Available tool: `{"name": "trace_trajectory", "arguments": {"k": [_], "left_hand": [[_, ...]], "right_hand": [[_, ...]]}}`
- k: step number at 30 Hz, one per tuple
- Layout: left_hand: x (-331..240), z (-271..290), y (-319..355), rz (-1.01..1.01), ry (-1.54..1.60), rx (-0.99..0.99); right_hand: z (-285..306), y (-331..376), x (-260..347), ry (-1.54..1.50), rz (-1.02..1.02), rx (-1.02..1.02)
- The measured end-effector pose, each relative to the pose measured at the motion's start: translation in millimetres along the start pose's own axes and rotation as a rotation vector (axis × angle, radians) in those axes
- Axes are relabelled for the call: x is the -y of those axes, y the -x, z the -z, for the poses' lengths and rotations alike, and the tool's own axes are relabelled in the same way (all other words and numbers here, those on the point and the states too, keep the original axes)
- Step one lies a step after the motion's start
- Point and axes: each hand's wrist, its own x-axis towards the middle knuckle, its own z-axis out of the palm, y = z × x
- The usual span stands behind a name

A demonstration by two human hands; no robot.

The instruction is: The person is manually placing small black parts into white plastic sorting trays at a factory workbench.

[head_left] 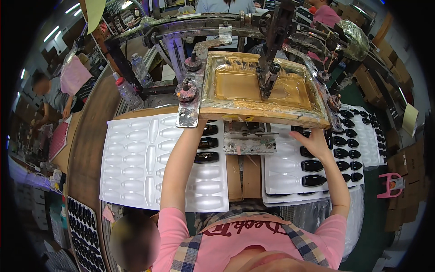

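My left hand reaches under the front edge of a screen-printing frame; its fingers are hidden there. Below it lies a white moulded tray with bottle-shaped hollows. A few glossy black bottle-shaped pieces with light print sit along its right side. My right hand is over the right-hand tray, beside black pieces. Its thumb is stretched out to the left, apart from the palm, while the fingertips pass out of sight beneath the frame. No piece shows clearly in that hand.
A dark metal squeegee arm stands over the amber screen. Under the frame is a metal fixture. Clear plastic bottles stand at left. More black pieces fill a tray at lower left. A pink stool stands right; another person works left.
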Motion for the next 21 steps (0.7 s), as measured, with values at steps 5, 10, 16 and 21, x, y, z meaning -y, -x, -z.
{"name": "trace_trajectory", "arguments": {"k": [5,10,16,21], "left_hand": [[-10.1,18.9,10.1,0.135,0.359,-0.115],[-40.2,50.7,50.0,0.094,0.256,-0.205],[-50.7,96.7,129.2,0.168,0.013,-0.431],[-42.3,103.8,197.2,0.229,-0.081,-0.565]], "right_hand": [[-21.7,-18.4,12.4,-0.077,0.090,0.061],[-49.1,-35.8,24.3,0.134,0.361,0.059],[-67.5,-42.9,42.2,0.146,0.275,0.194],[-79.3,-40.5,32.7,0.042,0.146,0.227]]}}
